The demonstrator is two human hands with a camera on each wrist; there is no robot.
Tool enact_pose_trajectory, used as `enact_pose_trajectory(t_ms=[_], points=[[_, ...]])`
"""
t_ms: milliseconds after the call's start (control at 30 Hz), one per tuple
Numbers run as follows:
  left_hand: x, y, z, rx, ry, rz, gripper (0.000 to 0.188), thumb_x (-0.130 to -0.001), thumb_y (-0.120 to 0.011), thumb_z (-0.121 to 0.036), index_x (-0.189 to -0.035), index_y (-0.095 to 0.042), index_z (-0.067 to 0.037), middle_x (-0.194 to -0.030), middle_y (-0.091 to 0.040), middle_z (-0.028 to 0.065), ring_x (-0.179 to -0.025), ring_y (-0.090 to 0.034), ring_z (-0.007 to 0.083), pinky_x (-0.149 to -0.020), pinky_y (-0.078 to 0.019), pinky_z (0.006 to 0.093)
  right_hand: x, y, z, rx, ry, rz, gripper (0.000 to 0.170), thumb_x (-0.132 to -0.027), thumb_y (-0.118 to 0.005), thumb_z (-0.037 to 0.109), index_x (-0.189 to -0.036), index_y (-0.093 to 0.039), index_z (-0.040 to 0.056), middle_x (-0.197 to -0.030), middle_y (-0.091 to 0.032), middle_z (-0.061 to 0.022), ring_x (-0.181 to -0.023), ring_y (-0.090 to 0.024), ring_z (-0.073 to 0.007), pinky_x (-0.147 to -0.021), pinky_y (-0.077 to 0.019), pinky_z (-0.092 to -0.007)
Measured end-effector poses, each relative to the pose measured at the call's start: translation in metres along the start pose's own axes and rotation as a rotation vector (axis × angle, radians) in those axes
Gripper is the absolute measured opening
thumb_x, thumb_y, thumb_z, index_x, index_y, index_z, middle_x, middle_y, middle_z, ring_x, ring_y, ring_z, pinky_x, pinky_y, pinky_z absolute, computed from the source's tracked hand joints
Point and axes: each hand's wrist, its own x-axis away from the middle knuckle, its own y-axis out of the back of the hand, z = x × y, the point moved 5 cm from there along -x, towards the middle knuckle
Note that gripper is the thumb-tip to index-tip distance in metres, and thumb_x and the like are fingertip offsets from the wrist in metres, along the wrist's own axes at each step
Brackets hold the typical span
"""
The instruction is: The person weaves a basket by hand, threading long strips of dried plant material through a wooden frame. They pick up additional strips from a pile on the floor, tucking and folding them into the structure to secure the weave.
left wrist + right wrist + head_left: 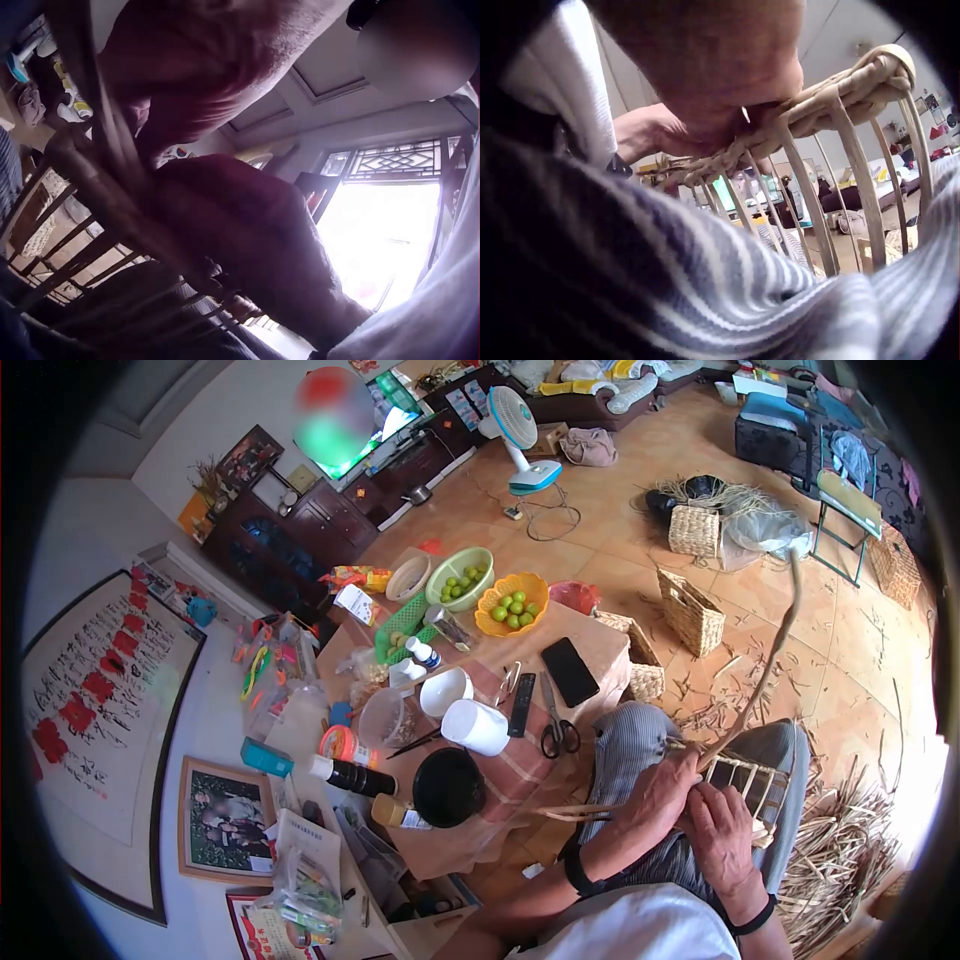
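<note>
A half-woven basket (752, 785) with bare upright ribs and a plaited straw rim (840, 101) lies across the person's lap. The left hand (662, 792) grips the work at the rim, fingers curled where a long straw strand (768, 672) rises toward the upper right. Close beside it, the right hand (722, 832) pinches the rim, its fingertips meeting the left hand's. In the right wrist view, a hand (712, 67) bends over the plaiting and hides part of it. Another strand (570, 813) sticks out to the left beneath the left forearm.
A table (500, 785) at left bears scissors (558, 730), a phone (570, 671), a white cup (475, 727), a black bowl (449, 788) and fruit bowls. Loose straw (835, 850) is heaped at right. Finished woven baskets (690, 612) stand on the floor, with scraps around.
</note>
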Motion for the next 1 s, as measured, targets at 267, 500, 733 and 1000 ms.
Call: enact_pose_trajectory(t_ms=[267,500,733,1000], points=[[-0.002,0.013,0.003,0.357,0.068,0.078,0.038,-0.103,-0.064,-0.003,-0.139,-0.051,-0.001,-0.112,-0.070,0.0300,-0.104,-0.071,0.0500,-0.083,-0.0570,0.0518,-0.010,0.004,-0.001,-0.071,0.046,0.129,0.039,-0.078,-0.087,0.028,-0.106,-0.071,0.0058,-0.105,-0.068,-0.0060,-0.090,-0.058,-0.0284,-0.081,-0.0462,-0.0439],[-0.003,-0.002,0.024,0.164,-0.066,0.253,0.038,-0.105,-0.062,-0.011,-0.139,-0.052,0.002,-0.104,-0.072,0.0312,-0.092,-0.072,0.0495,-0.074,-0.0559,0.0537,-0.002,-0.001,0.004,-0.078,0.065,0.184,0.041,-0.075,-0.089,0.030,-0.105,-0.072,0.0080,-0.102,-0.069,-0.0044,-0.089,-0.056,-0.0288,-0.082,-0.0444,-0.0452],[0.012,-0.002,0.002,-0.109,0.044,0.074,0.047,-0.101,-0.062,-0.006,-0.145,-0.047,0.003,-0.096,-0.073,0.0274,-0.086,-0.075,0.0435,-0.068,-0.0589,0.0517,0.003,0.003,-0.010,-0.145,0.082,0.094,0.041,-0.076,-0.087,0.023,-0.111,-0.075,0.0071,-0.108,-0.072,-0.0057,-0.089,-0.060,-0.0288,-0.081,-0.0480,-0.0440],[0.044,0.029,-0.005,0.102,0.206,-0.001,0.061,-0.099,-0.076,-0.013,-0.150,-0.043,-0.010,-0.095,-0.076,0.0198,-0.087,-0.076,0.0433,-0.069,-0.0577,0.0509,0.010,0.000,-0.018,-0.297,-0.089,0.000,0.051,-0.082,-0.082,0.007,-0.131,-0.070,0.0043,-0.114,-0.069,-0.0142,-0.090,-0.066,-0.0350,-0.083,-0.0557,-0.0470]])
